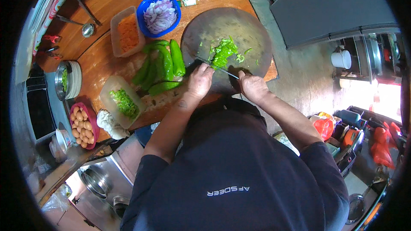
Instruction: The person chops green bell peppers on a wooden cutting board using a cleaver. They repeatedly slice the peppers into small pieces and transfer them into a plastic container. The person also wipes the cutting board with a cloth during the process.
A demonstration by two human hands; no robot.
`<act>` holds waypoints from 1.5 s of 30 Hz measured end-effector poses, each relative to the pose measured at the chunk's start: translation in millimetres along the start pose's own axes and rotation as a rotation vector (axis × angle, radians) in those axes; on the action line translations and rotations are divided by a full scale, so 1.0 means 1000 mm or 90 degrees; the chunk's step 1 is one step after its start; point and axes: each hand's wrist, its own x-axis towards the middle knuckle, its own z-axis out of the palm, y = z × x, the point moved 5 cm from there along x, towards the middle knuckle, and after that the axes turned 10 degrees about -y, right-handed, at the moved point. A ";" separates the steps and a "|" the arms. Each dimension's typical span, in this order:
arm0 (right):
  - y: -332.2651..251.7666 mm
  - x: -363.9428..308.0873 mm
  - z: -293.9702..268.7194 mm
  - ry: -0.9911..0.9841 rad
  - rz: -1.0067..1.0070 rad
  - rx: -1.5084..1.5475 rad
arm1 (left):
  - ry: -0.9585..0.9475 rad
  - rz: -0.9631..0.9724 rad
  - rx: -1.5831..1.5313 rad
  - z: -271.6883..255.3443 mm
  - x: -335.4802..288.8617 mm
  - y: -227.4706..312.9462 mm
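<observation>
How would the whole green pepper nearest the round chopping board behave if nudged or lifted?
That green pepper may feel slippery, given its shiny skin. Its long, rounded body might roll sideways if pushed. It looks plump and smooth, so probably firm rather than floppy.

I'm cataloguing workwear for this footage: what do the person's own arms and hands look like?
The left hand and right hand are gloveless. Short, dark sleeves leave the forearms bare. A small mark, perhaps a tattoo, shows near the left wrist.
</observation>
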 end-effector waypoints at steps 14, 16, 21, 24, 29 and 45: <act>-0.014 -0.002 -0.008 -0.032 0.003 0.011 | -0.038 0.040 0.047 0.008 -0.013 -0.003; -0.013 -0.002 -0.010 -0.039 -0.008 0.024 | -0.035 0.044 0.043 0.005 -0.014 -0.005; -0.009 -0.011 -0.014 -0.055 -0.021 0.087 | -0.022 0.059 0.031 0.008 -0.012 -0.007; -0.017 0.010 -0.011 -0.040 -0.044 0.062 | 0.003 0.073 0.024 0.009 -0.016 -0.009; -0.006 -0.013 -0.011 -0.062 -0.022 0.068 | -0.021 0.065 0.024 0.010 -0.019 -0.012; -0.009 -0.005 -0.034 -0.106 0.036 0.164 | -0.017 0.044 0.034 -0.007 -0.005 -0.001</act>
